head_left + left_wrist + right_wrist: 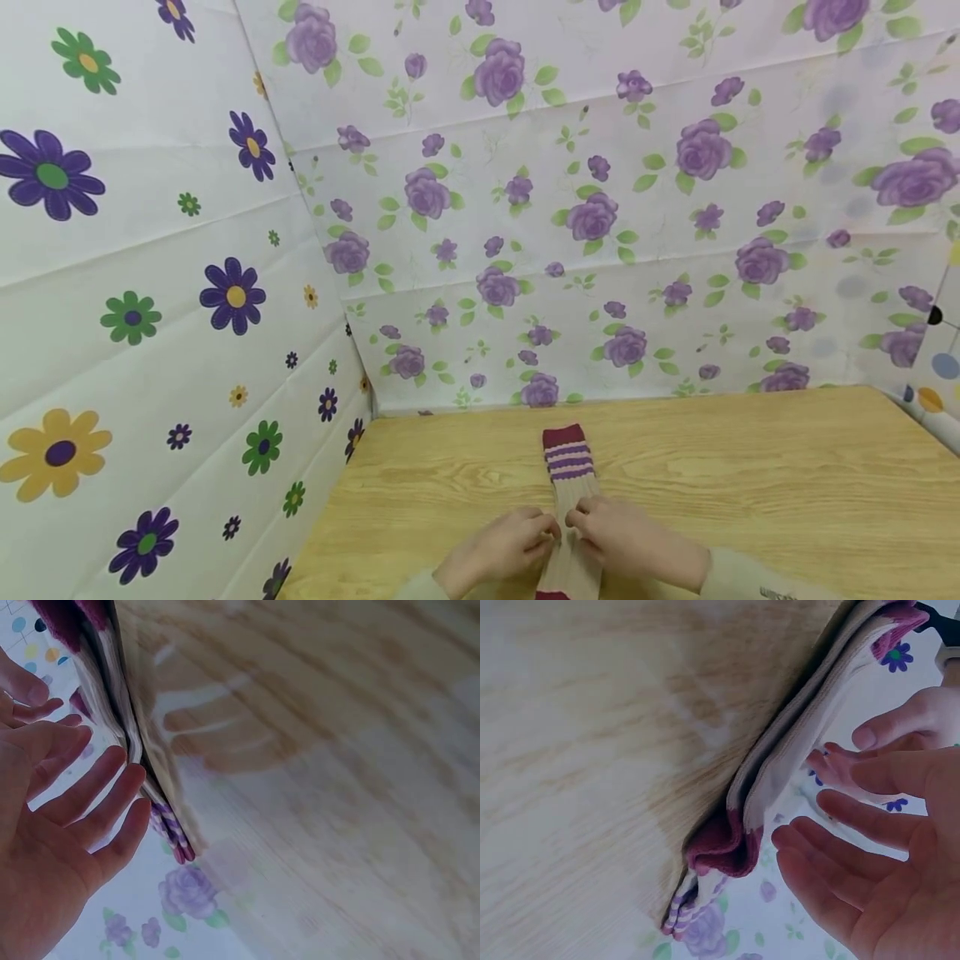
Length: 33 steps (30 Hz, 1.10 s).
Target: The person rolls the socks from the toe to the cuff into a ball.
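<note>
A pair of long knitted socks (574,493) lies lengthwise on the wooden table, one on top of the other. They are beige, with purple and white stripes and a maroon edge at the far end and more maroon at the near end. Both wrist views show the two layers edge-on, with a maroon heel (721,841) bulging at the side. My left hand (512,543) is over the socks' left edge, its fingers (112,817) loosely bent and spread. From the other side my right hand (621,535) reaches over the socks, fingers relaxed, holding nothing.
The wooden table (712,467) extends to both sides of the socks. Behind it hangs a white sheet (645,275) with purple roses, and a sheet with daisies (172,367) covers the left side. Another patterned sheet (930,425) borders the right.
</note>
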Motion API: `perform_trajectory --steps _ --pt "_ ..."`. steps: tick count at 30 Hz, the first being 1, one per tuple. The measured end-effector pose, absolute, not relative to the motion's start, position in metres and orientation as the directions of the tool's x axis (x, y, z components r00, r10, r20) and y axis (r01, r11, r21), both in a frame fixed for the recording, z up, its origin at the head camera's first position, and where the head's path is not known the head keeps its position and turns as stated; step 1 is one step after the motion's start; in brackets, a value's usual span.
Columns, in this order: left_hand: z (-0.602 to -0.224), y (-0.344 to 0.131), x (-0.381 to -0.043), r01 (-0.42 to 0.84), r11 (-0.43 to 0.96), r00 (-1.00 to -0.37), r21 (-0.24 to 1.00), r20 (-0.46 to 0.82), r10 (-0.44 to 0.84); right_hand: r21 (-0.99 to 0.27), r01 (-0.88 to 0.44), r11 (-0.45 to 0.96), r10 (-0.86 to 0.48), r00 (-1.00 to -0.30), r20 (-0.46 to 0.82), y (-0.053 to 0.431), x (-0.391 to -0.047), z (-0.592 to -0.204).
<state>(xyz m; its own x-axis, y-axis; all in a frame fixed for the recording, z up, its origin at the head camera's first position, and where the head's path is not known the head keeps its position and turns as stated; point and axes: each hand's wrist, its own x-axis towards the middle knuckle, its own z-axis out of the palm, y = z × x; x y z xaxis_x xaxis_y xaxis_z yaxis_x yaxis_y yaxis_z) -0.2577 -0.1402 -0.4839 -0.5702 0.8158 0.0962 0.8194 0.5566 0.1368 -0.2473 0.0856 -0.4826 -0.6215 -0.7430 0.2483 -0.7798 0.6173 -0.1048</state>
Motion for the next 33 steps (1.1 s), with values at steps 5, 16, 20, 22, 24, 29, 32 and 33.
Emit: perform_trajectory --steps 5,16,20,22,24,29,32,33 --pt "-0.484 -0.141 -0.256 0.812 0.56 -0.576 0.166 0.063 0.815 -0.136 -0.797 0.588 -0.767 -0.603 0.221 0.084 -0.243 -0.481" --pt "-0.487 -0.146 -0.251 0.783 0.58 -0.596 0.224 0.005 0.803 -0.255 -0.772 0.582 -0.78 -0.619 0.092 0.082 -0.232 -0.479" --pt "-0.487 -0.147 -0.25 0.773 0.581 -0.597 0.254 -0.017 0.802 -0.306 -0.791 0.529 -0.813 -0.576 0.083 0.082 -0.229 -0.479" --pt "-0.486 -0.148 -0.249 0.765 0.589 -0.606 0.261 -0.016 0.795 -0.3 -0.817 0.493 -0.835 -0.541 0.102 0.081 -0.228 -0.479" --pt "-0.484 -0.149 -0.247 0.752 0.599 -0.619 0.275 -0.016 0.785 -0.271 -0.853 0.447 -0.857 -0.494 0.143 0.08 -0.227 -0.479" --pt "-0.481 -0.151 -0.242 0.694 0.634 -0.657 0.34 -0.06 0.751 -0.244 -0.907 0.344 -0.89 -0.398 0.222 0.078 -0.224 -0.482" --pt "-0.48 -0.153 -0.238 0.671 0.648 -0.666 0.36 -0.091 0.741 -0.241 -0.92 0.31 -0.901 -0.365 0.235 0.076 -0.222 -0.483" --pt "-0.48 -0.153 -0.237 0.669 0.651 -0.667 0.359 -0.096 0.739 -0.24 -0.92 0.309 -0.904 -0.363 0.228 0.075 -0.221 -0.483"
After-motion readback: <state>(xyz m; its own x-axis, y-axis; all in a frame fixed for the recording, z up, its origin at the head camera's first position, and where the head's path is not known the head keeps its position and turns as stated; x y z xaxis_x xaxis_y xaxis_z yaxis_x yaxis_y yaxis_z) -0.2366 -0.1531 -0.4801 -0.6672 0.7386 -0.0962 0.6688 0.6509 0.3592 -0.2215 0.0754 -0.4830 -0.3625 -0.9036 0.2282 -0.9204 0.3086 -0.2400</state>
